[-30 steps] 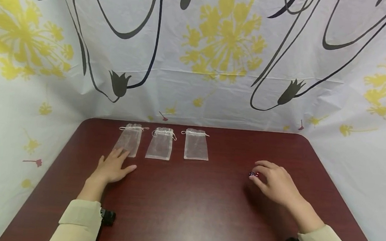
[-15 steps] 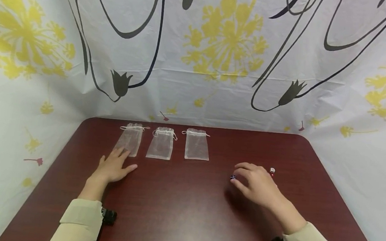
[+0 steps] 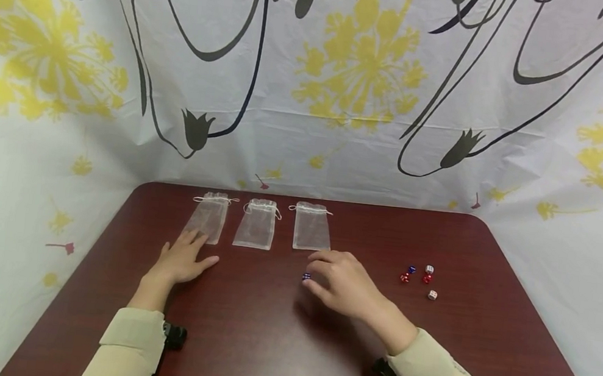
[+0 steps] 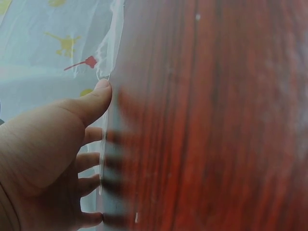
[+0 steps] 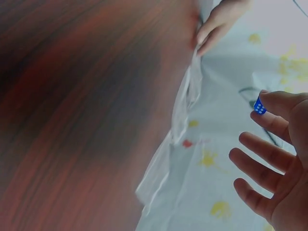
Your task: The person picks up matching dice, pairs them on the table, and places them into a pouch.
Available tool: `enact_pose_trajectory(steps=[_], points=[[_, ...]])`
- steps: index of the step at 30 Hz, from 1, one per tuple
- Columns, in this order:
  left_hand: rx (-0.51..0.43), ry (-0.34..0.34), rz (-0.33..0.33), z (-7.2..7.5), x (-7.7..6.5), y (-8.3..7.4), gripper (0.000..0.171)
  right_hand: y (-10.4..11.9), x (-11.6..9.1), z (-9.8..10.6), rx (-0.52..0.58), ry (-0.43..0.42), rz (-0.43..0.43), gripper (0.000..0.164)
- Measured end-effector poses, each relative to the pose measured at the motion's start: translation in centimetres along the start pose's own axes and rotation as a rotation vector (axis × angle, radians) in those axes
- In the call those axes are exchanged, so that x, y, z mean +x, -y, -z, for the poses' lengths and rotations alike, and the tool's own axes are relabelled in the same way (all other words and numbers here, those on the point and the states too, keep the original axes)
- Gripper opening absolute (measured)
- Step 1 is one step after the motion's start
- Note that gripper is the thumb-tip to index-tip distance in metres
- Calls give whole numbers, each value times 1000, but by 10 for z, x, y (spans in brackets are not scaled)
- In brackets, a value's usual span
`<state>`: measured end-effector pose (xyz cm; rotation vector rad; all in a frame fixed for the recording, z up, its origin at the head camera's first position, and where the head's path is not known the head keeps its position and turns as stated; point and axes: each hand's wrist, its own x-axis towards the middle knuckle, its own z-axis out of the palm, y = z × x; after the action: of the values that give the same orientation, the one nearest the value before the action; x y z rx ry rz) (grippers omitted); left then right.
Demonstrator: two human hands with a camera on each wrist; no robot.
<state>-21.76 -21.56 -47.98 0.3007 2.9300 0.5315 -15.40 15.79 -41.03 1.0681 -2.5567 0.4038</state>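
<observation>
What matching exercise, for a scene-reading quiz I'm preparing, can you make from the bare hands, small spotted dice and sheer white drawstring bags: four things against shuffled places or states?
Things
1. Bare left hand
2. Bare right hand
3. Three sheer white drawstring bags
4. Two small red dice

Places or states
A. In a row near the dark red-brown wooden table's far edge
B. Fingertips at the near end of the leftmost bag
C. Lying near small white dice
D. Pinching a small blue die with white spots

Pairs: 1-B; 2-D; 3-A; 4-C
</observation>
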Motion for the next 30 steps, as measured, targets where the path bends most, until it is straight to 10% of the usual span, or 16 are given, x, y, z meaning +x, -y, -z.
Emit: enact_pose_trajectory(steps=[19, 30], points=[[-20, 15, 11, 2, 0, 0, 76, 32, 32, -36, -17, 46, 85, 14], [-25, 21, 13, 1, 1, 2, 77, 40, 22, -68, -134, 236, 101, 21]])
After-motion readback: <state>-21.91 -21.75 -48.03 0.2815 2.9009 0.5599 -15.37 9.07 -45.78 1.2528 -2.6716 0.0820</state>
